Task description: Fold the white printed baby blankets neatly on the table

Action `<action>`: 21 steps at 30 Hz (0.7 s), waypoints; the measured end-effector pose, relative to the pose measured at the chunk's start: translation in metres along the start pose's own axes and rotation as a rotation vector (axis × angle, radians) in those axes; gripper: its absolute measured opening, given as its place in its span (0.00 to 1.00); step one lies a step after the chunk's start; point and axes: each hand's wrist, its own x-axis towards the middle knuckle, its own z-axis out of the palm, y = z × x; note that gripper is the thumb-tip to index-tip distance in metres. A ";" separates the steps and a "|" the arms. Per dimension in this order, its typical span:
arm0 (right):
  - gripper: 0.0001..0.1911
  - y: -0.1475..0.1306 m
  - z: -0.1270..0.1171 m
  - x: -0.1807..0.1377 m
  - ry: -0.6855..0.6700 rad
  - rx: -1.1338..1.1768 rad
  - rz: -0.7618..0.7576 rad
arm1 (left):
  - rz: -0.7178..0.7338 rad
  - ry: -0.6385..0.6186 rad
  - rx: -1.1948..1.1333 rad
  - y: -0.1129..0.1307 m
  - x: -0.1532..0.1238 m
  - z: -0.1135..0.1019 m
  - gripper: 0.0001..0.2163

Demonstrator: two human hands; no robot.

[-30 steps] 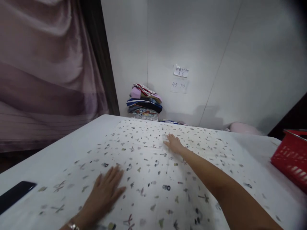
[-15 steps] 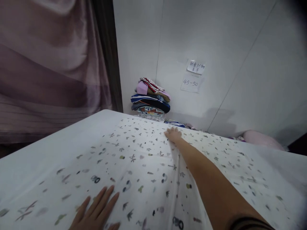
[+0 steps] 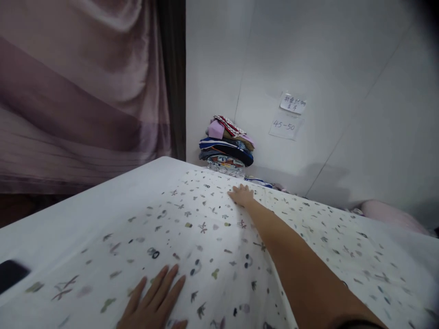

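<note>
A white cloth [image 3: 206, 242] printed with small dark and coloured motifs lies spread over a white table [image 3: 103, 201]. My right hand [image 3: 242, 195] reaches far across it, palm down near the cloth's far edge, fingers flat and open. At the near edge, my left hand [image 3: 154, 301] presses flat on the cloth with fingers spread. Neither hand holds anything.
A stack of folded clothes [image 3: 226, 146] sits against the white wall behind the table, below two paper notes [image 3: 288, 116]. A mauve curtain [image 3: 78, 87] hangs at the left. A dark phone [image 3: 10, 274] lies at the table's left edge. A pink bundle [image 3: 387, 212] rests at the far right.
My right hand slid farther out along the cloth toward its far edge. My left hand drew back toward me. The view turned left, so the red basket dropped out of sight.
</note>
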 end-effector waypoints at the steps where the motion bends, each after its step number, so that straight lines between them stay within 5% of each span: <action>1: 0.35 -0.007 0.003 -0.001 0.010 -0.007 -0.041 | -0.008 -0.010 -0.015 0.001 0.001 -0.001 0.32; 5: 0.36 -0.029 0.014 -0.006 -0.040 -0.011 -0.148 | -0.060 -0.032 -0.050 0.007 0.000 -0.003 0.33; 10: 0.35 -0.035 0.006 0.017 -0.090 -0.002 -0.026 | -0.073 -0.030 -0.039 0.010 0.001 -0.002 0.33; 16: 0.34 -0.047 0.001 0.050 -0.027 -0.002 0.072 | -0.004 0.119 0.087 0.007 0.003 0.002 0.35; 21: 0.36 -0.030 -0.010 0.022 0.068 0.015 0.046 | -0.034 0.119 0.059 0.007 0.004 -0.004 0.34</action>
